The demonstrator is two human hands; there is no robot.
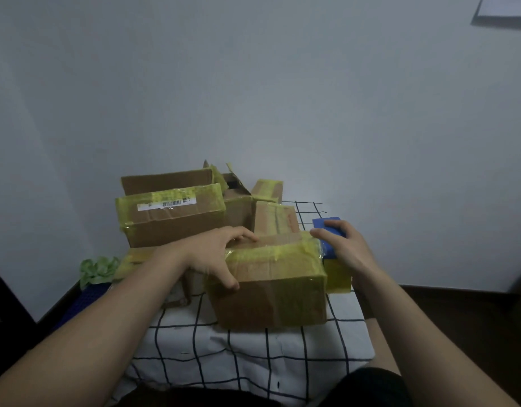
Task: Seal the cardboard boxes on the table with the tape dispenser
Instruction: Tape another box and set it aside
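Observation:
A cardboard box [271, 292] with yellow tape along its top edges stands at the front of the checked tablecloth [247, 356]. My left hand [215, 254] rests on its top left corner, fingers spread over the lid and thumb down the front face. My right hand [341, 245] grips the blue tape dispenser [326, 224] at the box's top right corner. The dispenser's yellow tape roll [338, 274] hangs beside the box's right side.
Several other taped cardboard boxes crowd the back of the table, the largest [171, 218] at the left with a white label, one open box [235, 189] behind. A flat box [133, 259] lies at the left edge. Green crumpled material [97, 268] sits beside it. A wall stands close behind.

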